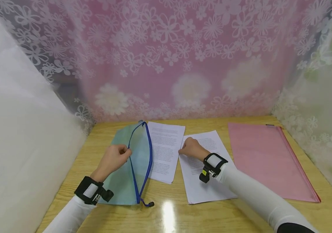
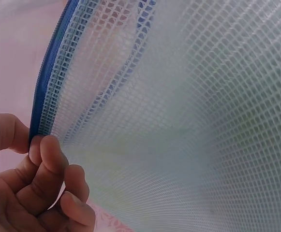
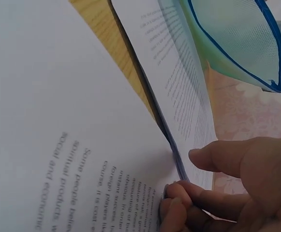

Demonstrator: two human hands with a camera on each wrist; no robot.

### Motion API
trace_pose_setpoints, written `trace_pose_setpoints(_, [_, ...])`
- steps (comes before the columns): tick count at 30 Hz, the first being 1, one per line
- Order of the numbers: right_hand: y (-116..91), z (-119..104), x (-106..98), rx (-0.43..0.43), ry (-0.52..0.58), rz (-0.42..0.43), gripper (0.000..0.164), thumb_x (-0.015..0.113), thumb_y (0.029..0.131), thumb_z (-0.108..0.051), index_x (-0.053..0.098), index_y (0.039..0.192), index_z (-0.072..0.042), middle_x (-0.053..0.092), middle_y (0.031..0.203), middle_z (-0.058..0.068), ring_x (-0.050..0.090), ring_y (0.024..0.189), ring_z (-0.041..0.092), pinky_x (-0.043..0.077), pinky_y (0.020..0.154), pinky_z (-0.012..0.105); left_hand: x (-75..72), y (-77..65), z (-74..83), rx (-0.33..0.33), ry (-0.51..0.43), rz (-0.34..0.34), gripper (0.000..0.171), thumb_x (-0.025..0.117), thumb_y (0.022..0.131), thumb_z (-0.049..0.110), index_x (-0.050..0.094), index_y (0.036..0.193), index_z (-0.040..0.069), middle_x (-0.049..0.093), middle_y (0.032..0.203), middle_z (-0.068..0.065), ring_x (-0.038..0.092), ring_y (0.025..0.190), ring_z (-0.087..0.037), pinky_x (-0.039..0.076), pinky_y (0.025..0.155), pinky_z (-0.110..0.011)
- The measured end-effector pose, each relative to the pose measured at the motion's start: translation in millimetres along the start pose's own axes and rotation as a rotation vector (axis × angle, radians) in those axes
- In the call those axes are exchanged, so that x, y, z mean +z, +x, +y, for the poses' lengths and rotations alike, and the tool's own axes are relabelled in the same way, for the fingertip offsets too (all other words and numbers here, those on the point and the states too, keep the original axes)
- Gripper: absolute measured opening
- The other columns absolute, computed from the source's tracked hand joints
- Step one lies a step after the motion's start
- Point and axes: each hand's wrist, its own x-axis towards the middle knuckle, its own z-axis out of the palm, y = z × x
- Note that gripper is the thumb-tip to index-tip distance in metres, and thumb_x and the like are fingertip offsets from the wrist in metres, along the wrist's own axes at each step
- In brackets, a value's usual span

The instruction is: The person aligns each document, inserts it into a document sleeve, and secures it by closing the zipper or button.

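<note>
A light green mesh zip pouch [image 1: 122,186] with blue zipper edges lies at the left of the table, its mouth spread apart. My left hand [image 1: 114,160] pinches one zipper edge of it between thumb and fingers, as the left wrist view shows. Beside the pouch is a printed paper stack [image 1: 166,152]. A second paper stack [image 1: 203,184] lies to its right, slightly turned. At that stack's left edge is my right hand [image 1: 194,149]. In the right wrist view, its bent fingers [image 3: 176,195] touch the paper edge, and the thumb stands apart from them.
A pink mesh zip pouch [image 1: 264,161] lies flat at the table's right. A dark zipper pull [image 1: 150,204] sticks out at the green pouch's near corner. Behind the wooden table [image 1: 131,220] hangs a pink flowered curtain [image 1: 183,64], and pale sheeting [image 1: 23,113] rises at the left.
</note>
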Motion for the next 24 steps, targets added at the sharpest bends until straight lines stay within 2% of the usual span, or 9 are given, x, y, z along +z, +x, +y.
trace_pose_setpoints(3, [5,-4,1,0.021,-0.018,0.0,0.028,0.08,0.088,-0.024,0.071,0.078,0.001,0.061,0.066,0.004,0.053,0.059,0.015,0.04,0.052,0.025,0.5,0.8,1.0,0.004,0.004,-0.003,0.034,0.062,0.099,0.021,0.061,0.066,0.015,0.048,0.056,0.006,0.042,0.049,-0.012,0.032,0.05,-0.026])
trace_pose_setpoints(10, [9,-11,4,0.059,0.016,0.021,0.033,0.081,0.086,-0.022,0.071,0.106,0.003,0.056,0.069,0.004,0.053,0.06,0.016,0.038,0.051,0.026,3.3,3.3,2.4,0.013,0.026,0.0,0.035,0.063,0.098,0.022,0.059,0.063,0.018,0.048,0.055,0.007,0.041,0.048,-0.012,0.032,0.05,-0.026])
trace_pose_setpoints(15, [11,-13,5,0.08,0.045,0.04,0.043,0.081,0.087,-0.025,0.068,0.116,0.004,0.057,0.076,0.006,0.052,0.063,0.017,0.037,0.052,0.026,4.2,4.7,4.8,0.016,0.015,-0.012,0.035,0.062,0.098,0.021,0.058,0.063,0.018,0.044,0.055,0.007,0.038,0.048,-0.011,0.031,0.05,-0.026])
trace_pose_setpoints(20, [12,-11,6,0.104,0.052,0.053,0.047,0.082,0.087,-0.028,0.064,0.116,0.005,0.063,0.087,0.009,0.057,0.07,0.02,0.041,0.056,0.028,6.6,4.0,5.1,0.019,0.02,-0.012,0.036,0.063,0.097,0.02,0.056,0.061,0.017,0.039,0.055,0.008,0.035,0.048,-0.01,0.029,0.05,-0.025])
trace_pose_setpoints(24, [12,-8,9,0.114,0.037,0.068,0.047,0.083,0.085,-0.027,0.064,0.114,0.004,0.065,0.089,0.011,0.06,0.074,0.021,0.044,0.058,0.031,10.8,3.8,4.5,0.031,0.043,0.001,0.035,0.064,0.095,0.018,0.057,0.061,0.018,0.04,0.054,0.009,0.035,0.047,-0.008,0.029,0.049,-0.025])
